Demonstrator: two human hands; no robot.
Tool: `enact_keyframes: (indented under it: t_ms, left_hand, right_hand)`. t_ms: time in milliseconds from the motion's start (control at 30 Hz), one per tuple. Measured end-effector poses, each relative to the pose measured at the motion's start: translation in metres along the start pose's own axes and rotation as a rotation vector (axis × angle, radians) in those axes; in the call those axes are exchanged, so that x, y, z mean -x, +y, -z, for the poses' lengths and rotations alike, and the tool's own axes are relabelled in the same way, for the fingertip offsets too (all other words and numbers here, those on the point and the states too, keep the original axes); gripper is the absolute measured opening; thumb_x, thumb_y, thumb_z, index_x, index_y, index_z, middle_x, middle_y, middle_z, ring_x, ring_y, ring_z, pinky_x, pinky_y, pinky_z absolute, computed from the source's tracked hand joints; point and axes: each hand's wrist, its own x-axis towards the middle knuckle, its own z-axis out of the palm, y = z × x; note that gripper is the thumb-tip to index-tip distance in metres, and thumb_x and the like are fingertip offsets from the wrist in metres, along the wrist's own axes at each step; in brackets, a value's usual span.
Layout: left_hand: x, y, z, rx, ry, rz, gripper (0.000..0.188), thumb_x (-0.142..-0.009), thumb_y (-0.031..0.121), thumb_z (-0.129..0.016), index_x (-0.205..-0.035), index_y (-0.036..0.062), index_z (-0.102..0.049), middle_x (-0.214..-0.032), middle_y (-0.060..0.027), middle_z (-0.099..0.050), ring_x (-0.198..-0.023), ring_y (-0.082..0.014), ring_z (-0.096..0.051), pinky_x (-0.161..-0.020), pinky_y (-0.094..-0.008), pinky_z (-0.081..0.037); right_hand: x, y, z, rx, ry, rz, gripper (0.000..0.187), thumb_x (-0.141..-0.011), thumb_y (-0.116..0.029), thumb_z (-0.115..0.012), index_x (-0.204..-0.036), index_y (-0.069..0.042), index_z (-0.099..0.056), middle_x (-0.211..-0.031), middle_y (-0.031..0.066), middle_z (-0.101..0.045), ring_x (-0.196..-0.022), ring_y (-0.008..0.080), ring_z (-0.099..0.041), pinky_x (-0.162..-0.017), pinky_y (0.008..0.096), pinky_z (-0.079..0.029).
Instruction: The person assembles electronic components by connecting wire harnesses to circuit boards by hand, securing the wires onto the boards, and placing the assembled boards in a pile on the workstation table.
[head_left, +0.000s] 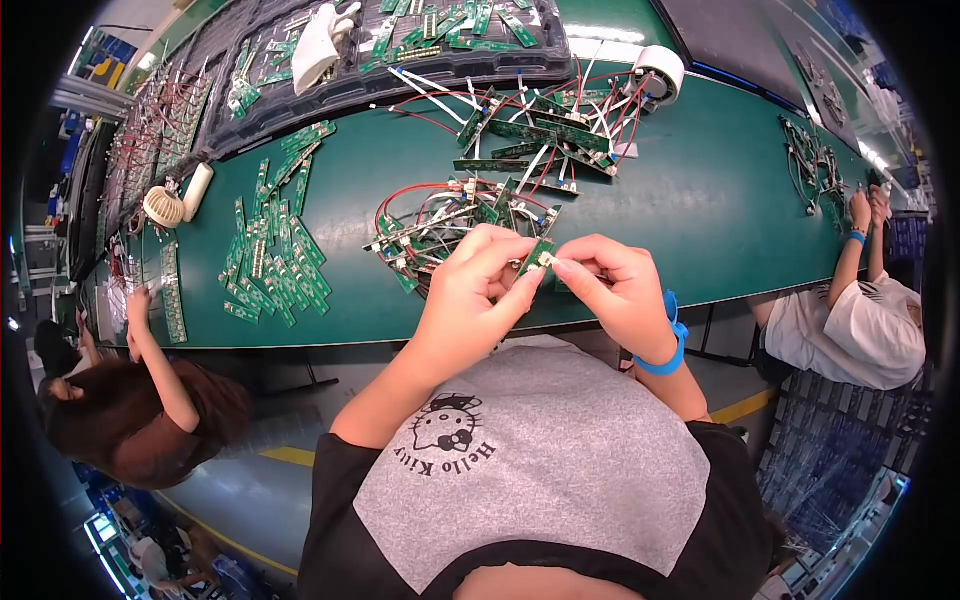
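My left hand (470, 295) pinches a narrow green circuit board (536, 254) near the front edge of the green table (400, 135). At the board's right end, thumb and finger of my right hand (622, 292) close on a small white connector (547, 260); whether it is fully seated cannot be made out. Just beyond my hands lies a heap of boards with red and white wires (440, 225), partly hidden by my left hand. Farther back is a second heap of wired boards (545, 135). Several loose green boards (285, 265) lie spread to the left.
A black tray (250, 130) of boards stands at the back left, a white glove (318, 50) on it. A white cylinder (660, 75) is at the back right, a cream fan (163, 207) at the left. Co-workers sit left (150, 420) and right (850, 330).
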Motion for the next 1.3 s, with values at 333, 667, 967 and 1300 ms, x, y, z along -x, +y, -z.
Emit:
enact_keyframes:
  t_ms: [333,667,967,1300]
  left_hand:
    - [0.001,-0.013,-0.008,-0.297,0.009,-0.088,0.024,-0.081,0.005,-0.057,-0.104,-0.0007,-0.050,-0.073,-0.0131,-0.060,-0.059,-0.0196,-0.061,-0.051,-0.0301,-0.047]
    - [-0.004,-0.016,-0.008,-0.683,-0.004,-0.292,0.022,-0.080,0.002,-0.057,-0.100,-0.0034,-0.050,-0.073,-0.0155,-0.060,-0.058,-0.0236,-0.061,-0.051,-0.0322,-0.047]
    - [-0.001,-0.015,0.000,-0.520,-0.095,-0.208,0.021,-0.080,0.004,-0.056,-0.097,-0.0037,-0.050,-0.076,-0.0172,-0.060,-0.062,-0.0300,-0.061,-0.053,-0.0364,-0.049]
    - [-0.003,-0.021,0.000,-0.292,-0.115,-0.059,0.018,-0.081,0.004,-0.055,-0.097,-0.0016,-0.048,-0.072,-0.0174,-0.060,-0.062,-0.0310,-0.061,-0.052,-0.0362,-0.047]
  right_hand:
    - [-0.001,0.004,-0.002,0.006,0.074,-0.029,0.008,-0.081,-0.005,-0.060,-0.083,0.002,-0.059,-0.062,-0.0011,-0.055,-0.058,0.0014,-0.044,-0.050,0.0167,-0.035]
    - [-0.010,0.020,-0.003,0.089,0.015,-0.052,0.014,-0.084,-0.009,-0.057,-0.075,0.002,-0.054,-0.057,-0.0013,-0.049,-0.053,0.0014,-0.038,-0.045,0.0197,-0.030]
    - [-0.012,0.020,0.004,0.036,-0.119,-0.021,0.014,-0.083,-0.009,-0.057,-0.074,0.002,-0.054,-0.056,-0.0027,-0.047,-0.052,0.0012,-0.036,-0.043,0.0199,-0.028]
    - [-0.015,0.019,0.007,0.072,-0.152,-0.011,0.012,-0.083,-0.009,-0.057,-0.076,0.001,-0.056,-0.056,-0.0039,-0.046,-0.052,0.0012,-0.035,-0.043,0.0202,-0.028]
